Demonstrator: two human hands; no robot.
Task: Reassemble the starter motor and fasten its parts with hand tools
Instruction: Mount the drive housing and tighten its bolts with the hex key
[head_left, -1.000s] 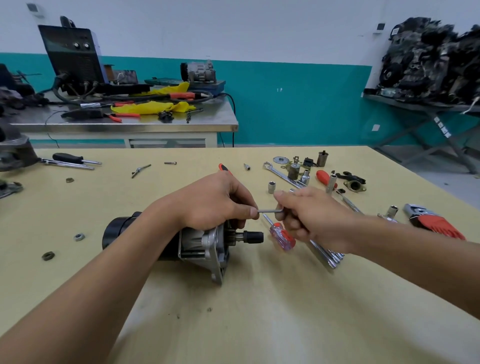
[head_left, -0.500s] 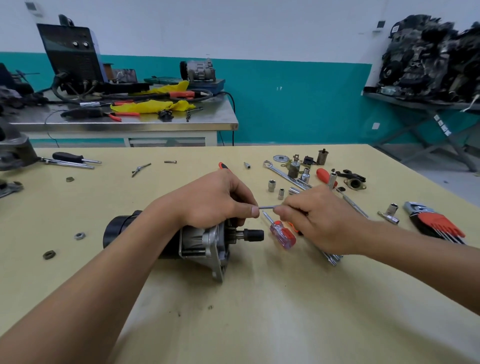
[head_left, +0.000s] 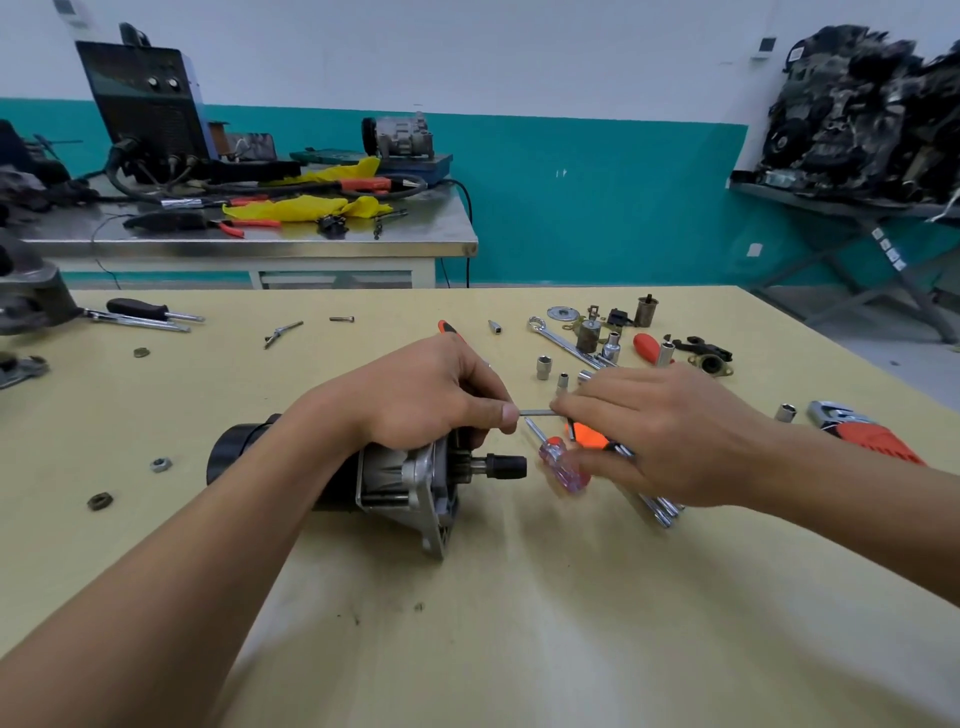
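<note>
The starter motor (head_left: 405, 480) lies on its side on the yellow table (head_left: 519, 623), black body to the left, shaft to the right. My left hand (head_left: 415, 395) lies over its top and pinches the left end of a thin hex key (head_left: 535, 413). My right hand (head_left: 660, 431) pinches the key's right end just above the table. Under that hand lie a clear-handled screwdriver (head_left: 563, 470) and several chrome wrenches (head_left: 657, 509).
Sockets (head_left: 543, 367), a spanner (head_left: 563, 340), a washer (head_left: 562, 313) and small motor parts (head_left: 711, 358) lie behind my right hand. An orange hex key set (head_left: 867, 434) sits at the right. Loose nuts (head_left: 161, 464) lie at the left, a black screwdriver (head_left: 150, 310) further back.
My right hand has turned on the hex key and dropped lower, its fingers spreading out over the tools on the table. My left hand and the motor stayed in place.
</note>
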